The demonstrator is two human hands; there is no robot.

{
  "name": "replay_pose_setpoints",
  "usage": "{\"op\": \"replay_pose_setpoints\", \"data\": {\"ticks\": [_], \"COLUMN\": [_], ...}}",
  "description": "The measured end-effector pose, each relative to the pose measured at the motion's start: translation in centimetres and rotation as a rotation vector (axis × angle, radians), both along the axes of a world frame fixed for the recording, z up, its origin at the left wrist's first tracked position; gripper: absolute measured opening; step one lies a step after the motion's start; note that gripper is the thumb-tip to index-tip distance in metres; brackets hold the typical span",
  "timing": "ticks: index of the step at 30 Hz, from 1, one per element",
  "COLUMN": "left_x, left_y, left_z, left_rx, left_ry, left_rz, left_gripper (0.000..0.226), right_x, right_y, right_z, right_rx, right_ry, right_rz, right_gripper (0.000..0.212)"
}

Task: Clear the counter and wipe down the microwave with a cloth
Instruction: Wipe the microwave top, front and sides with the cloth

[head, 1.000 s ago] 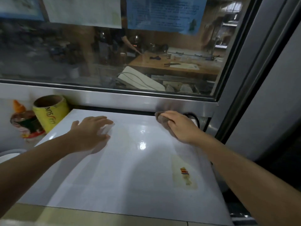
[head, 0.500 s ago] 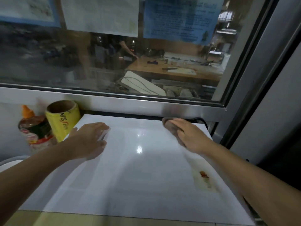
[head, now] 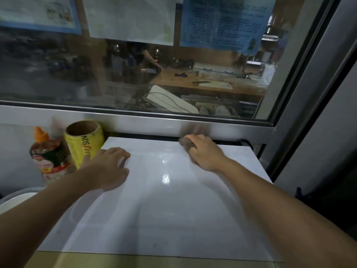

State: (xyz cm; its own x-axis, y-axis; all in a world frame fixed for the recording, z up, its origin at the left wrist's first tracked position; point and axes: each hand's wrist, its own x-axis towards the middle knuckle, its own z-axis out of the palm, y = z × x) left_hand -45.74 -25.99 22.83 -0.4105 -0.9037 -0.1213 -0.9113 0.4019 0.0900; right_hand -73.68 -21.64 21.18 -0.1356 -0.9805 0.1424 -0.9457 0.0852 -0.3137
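The microwave (head: 158, 200) shows only its flat, glossy white top, a smooth rectangle with a bright glare spot near the middle. The left hand (head: 108, 169) lies palm-down on its far left part, fingers (head: 123, 154) flat and slightly apart, gripping nothing. The right hand (head: 204, 151) presses a crumpled brownish cloth (head: 185, 145) onto the far edge, right of centre, its fingers closed over the wad. Just left of the microwave stand a yellow cylindrical can (head: 85, 142) with an open brown top and a clear plastic sauce bottle (head: 48, 155) with an orange cone cap. Beyond runs a brushed metal window sill (head: 154, 124).
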Motion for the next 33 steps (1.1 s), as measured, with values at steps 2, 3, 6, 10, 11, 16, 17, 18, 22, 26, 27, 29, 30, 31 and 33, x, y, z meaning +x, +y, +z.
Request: {"op": "replay_pose_setpoints", "data": {"ticks": [2,3,6,10,11,16,17,18,22,26,27,29,30,31,33], "left_x": [0.2,0.3,0.3,0.1,0.1,0.3,0.2,0.2,0.0,-0.1,0.0,0.2,0.3,0.4,0.4], "left_y": [0.0,0.0,-0.1,-0.4,-0.5,-1.1,-1.1,-1.1,-0.8,-0.4,-0.5,-0.9,-1.0,-1.1,-1.1], "left_z": [-0.2,-0.3,-0.5,-0.5,-0.6,-0.8,-0.9,-1.0,-0.8,-0.9,-0.9,-0.9,-1.0,-1.1,-1.2], "left_rx": [-0.001,0.001,-0.003,-0.011,-0.013,-0.011,-0.014,-0.017,-0.004,-0.016,-0.015,-0.012,-0.014,-0.017,-0.017], "left_ry": [0.000,0.002,0.007,-0.010,-0.010,0.030,0.031,0.028,0.020,0.012,0.014,0.019,0.018,0.014,0.008], "left_rz": [0.004,0.005,0.017,0.028,0.030,0.040,0.041,0.040,0.049,0.048,0.043,0.025,0.015,0.007,0.004], "left_gripper": [0.051,0.050,0.050,0.051,0.051,0.050,0.050,0.050,0.051,0.052,0.052,0.051,0.051,0.051,0.050], "right_x": [-2.7,-4.0,-6.9,-8.8,-9.2,-10.8,-11.0,-11.0,-10.1,-8.3,-7.9,-7.4,-7.4,-7.5,-7.8], "right_y": [1.8,2.6,4.7,6.8,7.3,8.5,8.3,8.1,8.7,11.9,12.6,13.2,13.0,12.5,10.8], "right_z": [0.0,0.0,0.1,0.1,0.2,0.3,0.3,0.4,0.3,-0.1,-0.2,-0.3,-0.3,-0.1,0.2], "right_rx": [0.002,0.006,-0.004,-0.044,-0.053,-0.022,-0.022,-0.026,-0.018,0.016,0.018,-0.002,-0.018,-0.032,-0.052], "right_ry": [-0.009,-0.014,0.001,-0.031,-0.036,-0.126,-0.132,-0.151,-0.174,-0.016,0.026,0.074,0.069,0.055,0.035], "right_rz": [-0.057,-0.077,-0.143,-0.218,-0.241,-0.340,-0.355,-0.368,-0.367,-0.322,-0.311,-0.279,-0.269,-0.261,-0.242], "right_gripper": [0.044,0.043,0.041,0.036,0.035,0.037,0.036,0.034,0.036,0.049,0.050,0.048,0.047,0.046,0.044]}}
